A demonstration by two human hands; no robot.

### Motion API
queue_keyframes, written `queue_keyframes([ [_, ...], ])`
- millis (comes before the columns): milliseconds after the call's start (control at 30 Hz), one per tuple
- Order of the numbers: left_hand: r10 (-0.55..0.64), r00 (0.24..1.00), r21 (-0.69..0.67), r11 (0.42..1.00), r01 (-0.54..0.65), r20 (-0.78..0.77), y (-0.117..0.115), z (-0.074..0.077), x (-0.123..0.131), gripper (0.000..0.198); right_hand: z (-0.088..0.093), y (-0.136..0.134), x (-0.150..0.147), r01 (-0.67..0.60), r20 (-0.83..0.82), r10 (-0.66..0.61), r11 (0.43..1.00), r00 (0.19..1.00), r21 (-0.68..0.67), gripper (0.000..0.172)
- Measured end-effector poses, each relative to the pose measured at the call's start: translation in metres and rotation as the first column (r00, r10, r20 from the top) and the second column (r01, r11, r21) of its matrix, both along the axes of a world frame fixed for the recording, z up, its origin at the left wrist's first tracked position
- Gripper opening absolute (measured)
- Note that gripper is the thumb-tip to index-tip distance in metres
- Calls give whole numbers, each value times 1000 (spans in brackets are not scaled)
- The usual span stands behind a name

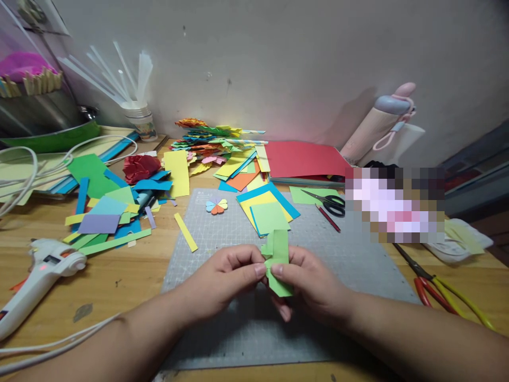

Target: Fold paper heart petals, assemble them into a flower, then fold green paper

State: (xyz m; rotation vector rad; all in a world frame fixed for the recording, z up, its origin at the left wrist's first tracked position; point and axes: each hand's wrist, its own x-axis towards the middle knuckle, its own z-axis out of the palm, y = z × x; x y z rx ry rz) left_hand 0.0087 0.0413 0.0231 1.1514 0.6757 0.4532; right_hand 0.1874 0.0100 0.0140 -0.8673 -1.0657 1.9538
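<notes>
A folded strip of light green paper [280, 249] is held upright above the grey cutting mat [199, 334]. My left hand [234, 270] pinches its left edge between thumb and fingers. My right hand [310, 276] grips it from the right, thumb pressed on the front face and fingers behind. Just beyond the hands lie stacked square papers in green [271, 217], yellow and blue. Farther back on the mat rests a small paper flower [217, 206] with petals of several colours. A yellow paper strip [185, 232] lies across the mat's left edge.
Left are a glue gun [43, 273] with a white cord and a pile of paper scraps [99, 223]. Black scissors [332, 203], a pencil [329, 218] and pliers with red and yellow handles [427, 278] lie right. Red paper [306, 159] is at the back.
</notes>
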Motion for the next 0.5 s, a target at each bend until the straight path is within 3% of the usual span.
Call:
queue_keyframes([
  [300, 79, 996, 54, 995, -82, 50, -6, 2, 4, 27, 4, -4, -3, -12, 57, 9, 999, 998, 52, 26],
  [500, 50, 992, 215, 976, -24, -116, -9, 4, 4, 26, 6, -2, -1, 90, 115, -102, 990, 988, 110, 28],
])
